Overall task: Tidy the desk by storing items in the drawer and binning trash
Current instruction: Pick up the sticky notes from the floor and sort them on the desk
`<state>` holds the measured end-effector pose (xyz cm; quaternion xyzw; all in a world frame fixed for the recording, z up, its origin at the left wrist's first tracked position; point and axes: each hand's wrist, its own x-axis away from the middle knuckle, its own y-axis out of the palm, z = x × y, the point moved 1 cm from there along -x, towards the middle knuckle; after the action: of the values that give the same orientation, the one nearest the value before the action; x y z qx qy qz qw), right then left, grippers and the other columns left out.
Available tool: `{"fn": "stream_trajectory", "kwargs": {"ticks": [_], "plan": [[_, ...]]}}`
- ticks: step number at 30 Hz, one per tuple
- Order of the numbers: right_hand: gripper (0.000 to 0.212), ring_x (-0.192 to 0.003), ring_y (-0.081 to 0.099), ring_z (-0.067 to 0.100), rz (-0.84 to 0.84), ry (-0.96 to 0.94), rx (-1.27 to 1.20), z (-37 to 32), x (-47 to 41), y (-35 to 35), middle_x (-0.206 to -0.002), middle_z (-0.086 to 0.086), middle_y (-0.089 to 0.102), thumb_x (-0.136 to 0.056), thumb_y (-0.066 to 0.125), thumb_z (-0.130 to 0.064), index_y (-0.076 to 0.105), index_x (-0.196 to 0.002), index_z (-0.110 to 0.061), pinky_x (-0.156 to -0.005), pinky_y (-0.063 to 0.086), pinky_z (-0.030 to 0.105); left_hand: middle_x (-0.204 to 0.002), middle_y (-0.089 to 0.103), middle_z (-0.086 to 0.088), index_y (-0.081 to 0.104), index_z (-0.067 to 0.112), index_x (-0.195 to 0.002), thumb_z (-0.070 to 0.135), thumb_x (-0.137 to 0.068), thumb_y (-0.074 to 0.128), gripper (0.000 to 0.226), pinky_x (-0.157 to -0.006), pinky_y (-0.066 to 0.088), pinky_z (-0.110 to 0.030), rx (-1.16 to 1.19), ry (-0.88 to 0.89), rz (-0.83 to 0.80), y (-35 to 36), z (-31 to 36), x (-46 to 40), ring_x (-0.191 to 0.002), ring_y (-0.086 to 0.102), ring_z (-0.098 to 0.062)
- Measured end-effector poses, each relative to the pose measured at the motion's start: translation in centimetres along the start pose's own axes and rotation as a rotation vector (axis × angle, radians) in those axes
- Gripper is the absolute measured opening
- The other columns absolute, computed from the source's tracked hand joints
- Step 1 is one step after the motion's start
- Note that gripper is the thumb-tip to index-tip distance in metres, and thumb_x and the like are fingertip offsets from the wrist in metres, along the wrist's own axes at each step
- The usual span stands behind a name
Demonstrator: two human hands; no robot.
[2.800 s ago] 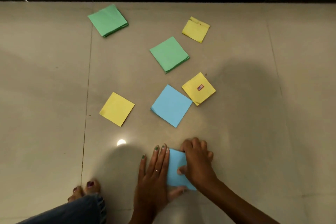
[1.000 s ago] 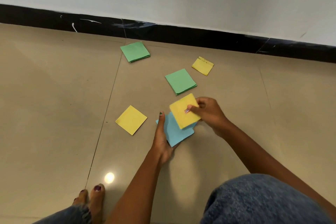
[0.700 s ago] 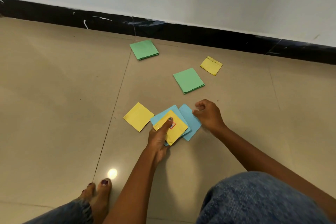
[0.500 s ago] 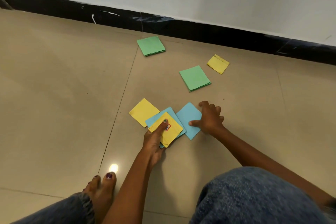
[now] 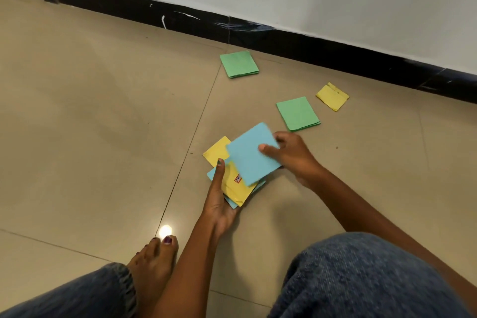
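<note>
Nearest, a bare foot [image 5: 157, 261] and two denim-covered knees on the tiled floor [image 5: 90, 111], with both forearms reaching forward between them. Then the left hand [image 5: 219, 199], palm up under a small stack: a blue pad at the bottom and a yellow pad with a red sticker [image 5: 236, 184] above it, thumb laid straight along the left edge, fingers hidden below, so curled or flat cannot be told, probably cupping. Just over this, the right hand [image 5: 291, 155], pinching the blue pad [image 5: 250, 153] at its right edge, thumb on top and fingers under, the pad tilted and partly covering the stack. Half hidden behind, a plain yellow pad [image 5: 215, 151] flat on the floor. Farther, well apart, a green pad [image 5: 298, 113], a smaller yellow pad [image 5: 332, 96], and another green pad [image 5: 238, 64] near the black skirting [image 5: 284, 41]. Judged as very light, thin, soft paper blocks, bending easily and sliding on each other; best taken at an edge or corner, thumb above, fingers below, and squared together, because a loose stack may fan out and slip
</note>
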<state>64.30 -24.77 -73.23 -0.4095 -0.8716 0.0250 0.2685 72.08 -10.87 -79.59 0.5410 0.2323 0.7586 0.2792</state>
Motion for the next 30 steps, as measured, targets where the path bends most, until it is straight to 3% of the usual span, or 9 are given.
{"fn": "stream_trajectory", "kwargs": {"ticks": [4,8,11,14,17,20,23,26,30], "plan": [[0.015,-0.079,0.059,0.022,-0.27,0.056,0.209,1.1,-0.1,3.9,-0.085,0.012,0.062,-0.089,0.062,-0.022,0.059,-0.086,-0.008,-0.067,0.047,0.032,-0.098,0.072,-0.012,0.063,0.011,-0.113,0.031,-0.086,0.064,0.034,-0.081,0.055,-0.041,-0.098,0.043,0.1,-0.8,0.8,0.1,-0.086,0.068,-0.025],[0.019,-0.099,0.056,0.025,0.035,-0.133,0.627,1.9,-3.1,5.9,-0.106,0.01,0.06,-0.087,0.061,-0.03,0.06,-0.097,-0.014,-0.08,0.043,0.032,-0.079,0.071,-0.004,0.062,0.016,-0.097,0.013,-0.082,0.07,0.018,-0.066,0.05,-0.034,-0.11,0.198,0.382,-2.9,1.2,0.1,-0.074,0.064,-0.022],[0.052,-0.122,0.038,0.03,0.005,-0.096,0.773,2.3,-4.4,7.2,-0.128,0.01,0.043,-0.082,0.068,-0.035,0.047,-0.124,-0.014,-0.095,0.038,0.041,-0.081,0.07,-0.004,0.061,0.018,-0.091,0.012,-0.079,0.072,0.018,-0.07,0.051,-0.036,-0.035,0.25,0.477,-4.6,1.8,0.4,-0.075,0.064,-0.021],[0.068,-0.124,0.032,0.028,-0.006,-0.105,0.925,2.4,-4.5,8.4,-0.129,0.009,0.041,-0.073,0.076,-0.04,0.042,-0.126,-0.015,-0.094,0.034,0.042,-0.089,0.068,-0.005,0.06,0.019,-0.091,0.013,-0.08,0.071,0.017,-0.069,0.051,-0.035,-0.018,0.26,0.487,-5.2,2.1,0.5,-0.076,0.063,-0.02],[0.069,-0.124,0.035,0.03,0.024,-0.012,0.843,2.8,-4.7,8.7,-0.127,0.009,0.045,-0.069,0.079,-0.037,0.044,-0.123,-0.013,-0.094,0.036,0.041,-0.088,0.067,-0.004,0.059,0.019,-0.095,0.013,-0.081,0.071,0.019,-0.07,0.052,-0.035,0.014,0.242,0.5,-4.8,2.1,0.6,-0.075,0.063,-0.019],[0.043,-0.117,0.044,0.034,0.054,0.0,0.713,3.2,-5.5,7.9,-0.118,0.014,0.053,-0.079,0.072,-0.033,0.057,-0.11,-0.008,-0.089,0.039,0.037,-0.09,0.068,-0.005,0.058,0.016,-0.107,0.014,-0.079,0.072,0.031,-0.073,0.053,-0.036,0.041,0.23,0.513,-4.6,2.0,0.3,-0.077,0.064,-0.02],[0.027,-0.089,0.057,0.028,0.142,-0.022,0.289,2.2,-5.4,6.1,-0.093,0.014,0.062,-0.089,0.061,-0.024,0.062,-0.097,0.001,-0.074,0.046,0.038,-0.094,0.067,-0.006,0.056,0.015,-0.113,0.017,-0.078,0.073,0.039,-0.077,0.053,-0.038,0.045,0.214,0.509,-4.0,1.8,-0.4,-0.08,0.063,-0.021],[0.014,-0.061,0.054,0.019,-0.02,0.025,-0.048,0.8,-4.0,4.6,-0.075,0.008,0.057,-0.092,0.057,-0.017,0.059,-0.086,-0.005,-0.053,0.047,0.03,-0.097,0.068,-0.009,0.058,0.015,-0.113,0.029,-0.081,0.07,0.036,-0.084,0.054,-0.042,0.092,0.156,0.346,-2.1,1.7,-1.0,-0.085,0.065,-0.024],[0.019,-0.063,0.045,0.011,-0.135,-0.114,0.519,1.6,-3.3,3.9,-0.065,-0.007,0.046,-0.084,0.067,-0.029,0.052,-0.079,-0.018,-0.056,0.035,0.024,-0.11,0.067,-0.016,0.06,0.011,-0.117,0.033,-0.087,0.062,0.037,-0.094,0.05,-0.047,0.109,0.054,0.114,1.3,1.4,-2.3,-0.099,0.064,-0.031]]}}
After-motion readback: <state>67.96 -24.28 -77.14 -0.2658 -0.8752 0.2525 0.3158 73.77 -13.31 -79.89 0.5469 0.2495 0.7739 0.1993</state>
